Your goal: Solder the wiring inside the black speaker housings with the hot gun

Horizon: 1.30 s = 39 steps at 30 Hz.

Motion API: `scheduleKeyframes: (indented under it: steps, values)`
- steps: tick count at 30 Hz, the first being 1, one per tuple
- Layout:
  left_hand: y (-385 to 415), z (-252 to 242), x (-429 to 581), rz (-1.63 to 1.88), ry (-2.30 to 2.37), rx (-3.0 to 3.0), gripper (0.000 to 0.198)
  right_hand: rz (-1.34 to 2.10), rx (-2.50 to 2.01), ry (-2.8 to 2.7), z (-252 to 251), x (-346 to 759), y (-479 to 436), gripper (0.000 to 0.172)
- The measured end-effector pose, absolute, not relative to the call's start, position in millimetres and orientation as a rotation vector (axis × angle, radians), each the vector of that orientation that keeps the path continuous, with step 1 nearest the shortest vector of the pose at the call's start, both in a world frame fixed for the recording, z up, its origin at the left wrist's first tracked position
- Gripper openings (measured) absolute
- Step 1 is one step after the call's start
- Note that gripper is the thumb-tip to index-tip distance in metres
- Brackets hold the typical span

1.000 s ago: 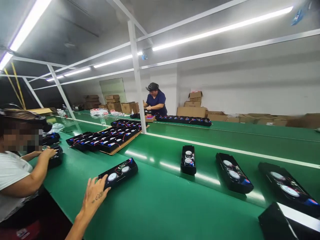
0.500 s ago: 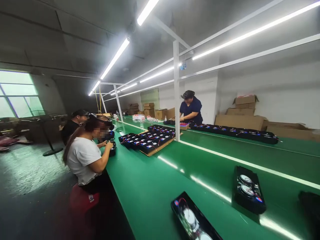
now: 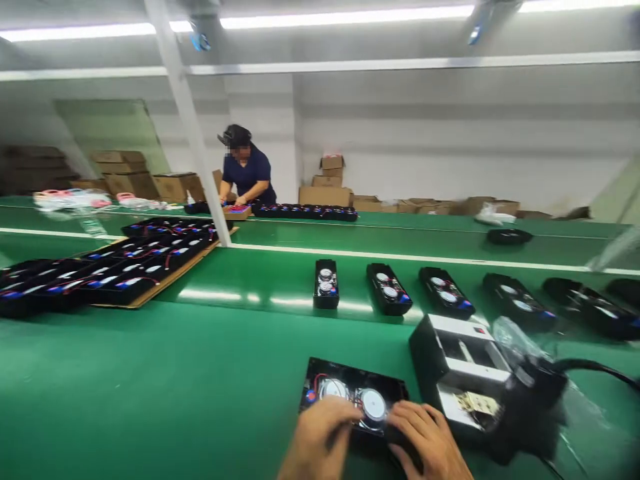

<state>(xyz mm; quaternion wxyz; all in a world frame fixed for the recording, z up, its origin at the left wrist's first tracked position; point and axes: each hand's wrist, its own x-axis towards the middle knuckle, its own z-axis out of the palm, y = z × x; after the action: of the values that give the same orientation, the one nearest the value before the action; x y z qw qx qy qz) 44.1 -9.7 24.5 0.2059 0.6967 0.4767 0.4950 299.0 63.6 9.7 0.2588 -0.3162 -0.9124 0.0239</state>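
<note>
The green belt [image 3: 150, 387] carries everything. The open black speaker unit [image 3: 350, 390] lies on it right in front of you, close to its near edge.

Far left of that speaker unit and further back, a wooden board [image 3: 170, 282] bears rows of similar black units with red and blue wiring. Well beyond the speaker unit, across a second green lane, a co-worker [image 3: 247, 175] in a dark blue top bends over a small tray. Cardboard boxes [image 3: 327, 193] are stacked along the wall there.

Just right of the speaker unit, almost touching it, stands a black box [image 3: 460, 373] with a white top. A black cable [image 3: 595, 367] leads off to that box's right. Behind the speaker unit, a row of like units [image 3: 390, 297] lies across the belt, well apart from it.

The speaker unit shows two round cones [image 3: 373, 403] side by side, with a red wire [image 3: 317, 383] at its left end.

Your left hand [image 3: 320, 443] grips its near edge by the left cone, fingers curled over the rim. Your right hand [image 3: 430, 443] clasps the near right corner, fingers bent down over it.
</note>
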Motion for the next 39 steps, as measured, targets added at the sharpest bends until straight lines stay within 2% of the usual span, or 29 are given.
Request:
scheduleKeyframes:
  steps: [2,5,6,10,12,15,17,19,22,24,25,28,31,35,39]
  values:
    - [-25.7,24.2,10.6,1.482,1.497,1.997,0.027,0.151,-0.862,-2.408,31.5,280.8,59.8,0.024]
    - [-31.1,21.4,-26.0,1.384,1.714,2.149,0.023,0.325,-0.759,-2.491,52.8,240.6,54.3,0.026]
    - [-28.2,19.0,-33.8,1.319,1.735,2.216,0.029,0.362,-0.756,-2.576,57.2,227.5,53.8,0.026]
    - [-2.5,-0.3,-48.9,1.159,1.679,2.366,0.076,0.33,-0.876,-2.868,68.9,193.1,58.1,0.013]
    - [12.3,-13.7,-48.7,1.147,1.602,2.356,0.083,0.295,-0.914,-2.921,72.2,187.8,63.5,0.018]
    - [25.0,-31.3,-40.1,1.207,1.533,2.328,0.073,0.368,-0.886,-2.968,74.8,191.8,75.8,0.04]
    - [22.4,-37.6,-30.9,1.235,1.572,2.316,0.07,0.569,-0.83,-2.956,77.0,200.9,85.5,0.048]
    - [12.0,-38.8,-20.9,1.24,1.641,2.311,0.071,0.868,-0.776,-2.862,80.9,213.2,94.0,0.048]
    - [-8.2,-33.0,-8.9,1.22,1.739,2.318,0.068,1.132,-0.806,-2.642,88.7,232.0,99.9,0.032]
    - [-18.0,-26.4,-4.9,1.179,1.776,2.311,0.068,1.071,-0.835,-2.616,92.5,240.5,97.1,0.019]
    - [-20.8,-22.9,-4.0,1.158,1.774,2.319,0.068,0.989,-0.831,-2.656,93.3,242.5,93.6,0.019]
    - [-20.8,-14.1,-2.4,1.066,1.749,2.414,0.063,0.672,-0.805,-2.857,90.2,240.2,78.2,0.028]
    - [-13.7,-10.2,2.1,0.875,1.72,2.536,0.049,0.472,-0.845,-3.008,83.6,231.5,64.5,0.032]
    - [-6.5,-12.8,10.7,0.715,1.733,2.577,0.037,0.462,-0.764,-3.091,82.7,226.2,61.0,0.03]
    - [-6.2,-15.9,13.7,0.821,1.728,2.563,0.026,0.607,-0.7,-3.076,91.0,228.8,64.8,0.03]
